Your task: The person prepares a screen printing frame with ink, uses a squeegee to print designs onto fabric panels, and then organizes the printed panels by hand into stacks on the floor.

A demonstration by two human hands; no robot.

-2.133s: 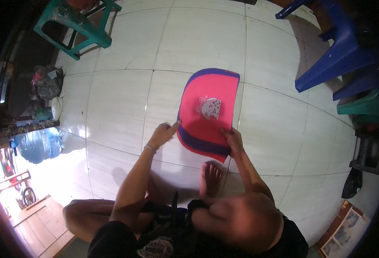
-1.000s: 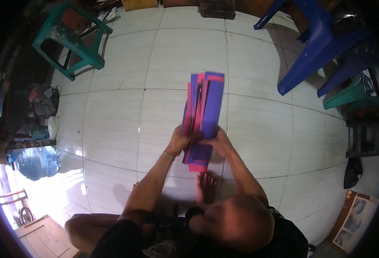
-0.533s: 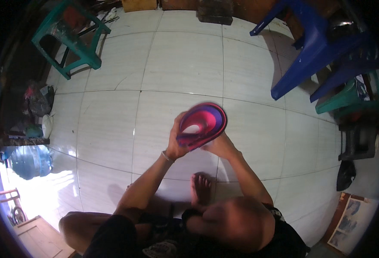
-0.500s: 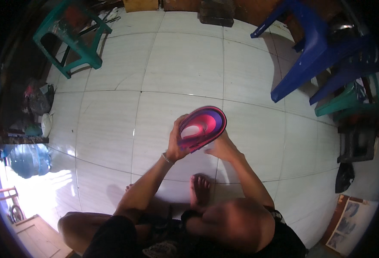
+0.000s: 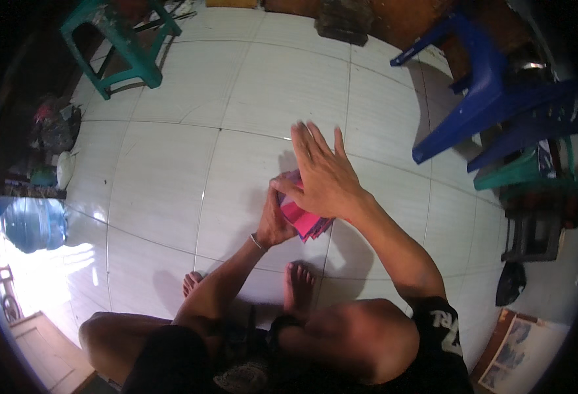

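A bent stack of pink and purple sheets point(image 5: 302, 218) is held above the floor in front of me; their material cannot be made out. My left hand point(image 5: 275, 218), with a bracelet at its wrist, is closed round the stack's left side. Over the top of the stack is my right hand point(image 5: 327, 177), open, its fingers stretched out and pointing away from me. It hides much of the stack, and whether its palm touches the sheets cannot be seen. The layered lower edges of the sheets show below it.
Pale tiles point(image 5: 171, 177) cover the floor. A green plastic stool point(image 5: 123, 56) stands far left, and a blue plastic chair point(image 5: 479, 85) far right. To the left is a large blue water bottle point(image 5: 34, 224). My bare foot point(image 5: 299, 285) rests below my hands.
My right hand has moved from the stack's right side up and over it, fingers now stretched out. The stack has turned from showing its curled end to showing its layered edges.
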